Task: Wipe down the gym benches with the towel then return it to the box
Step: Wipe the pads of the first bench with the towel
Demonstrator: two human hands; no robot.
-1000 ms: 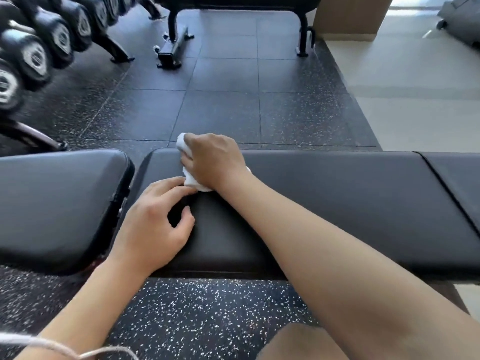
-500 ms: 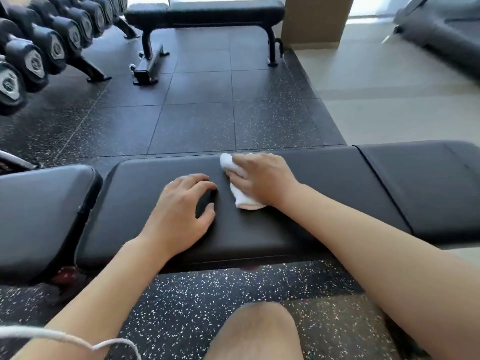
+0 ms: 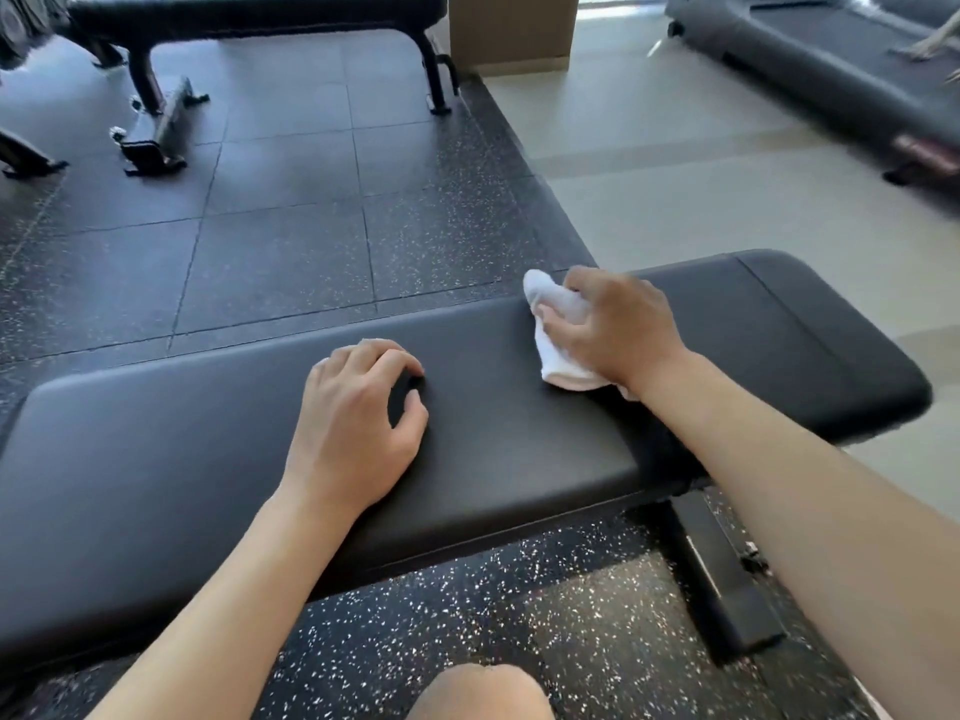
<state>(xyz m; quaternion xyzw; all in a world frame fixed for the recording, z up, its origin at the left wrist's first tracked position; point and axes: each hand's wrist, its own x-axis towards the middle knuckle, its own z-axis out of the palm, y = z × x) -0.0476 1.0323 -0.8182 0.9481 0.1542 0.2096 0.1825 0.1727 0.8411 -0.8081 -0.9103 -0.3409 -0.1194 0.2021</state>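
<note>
Your right hand (image 3: 618,324) has a clenched grip on the bunched white towel (image 3: 558,330), pressing it onto the black padded tabletop (image 3: 519,433) towards its right end. Your left hand (image 3: 358,423) rests nearby on the pad, fingers loosely curled, holding nothing. Beyond stands another bench (image 3: 249,15); the blurred shape at the far right is perhaps a treadmill (image 3: 810,54).

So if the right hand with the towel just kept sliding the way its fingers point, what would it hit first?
Probably nothing solid: the right hand grips the towel with fingers pointing left and away, over the bench pad's far edge. Beyond it only rubber floor shows, though depth is uncertain.
</note>
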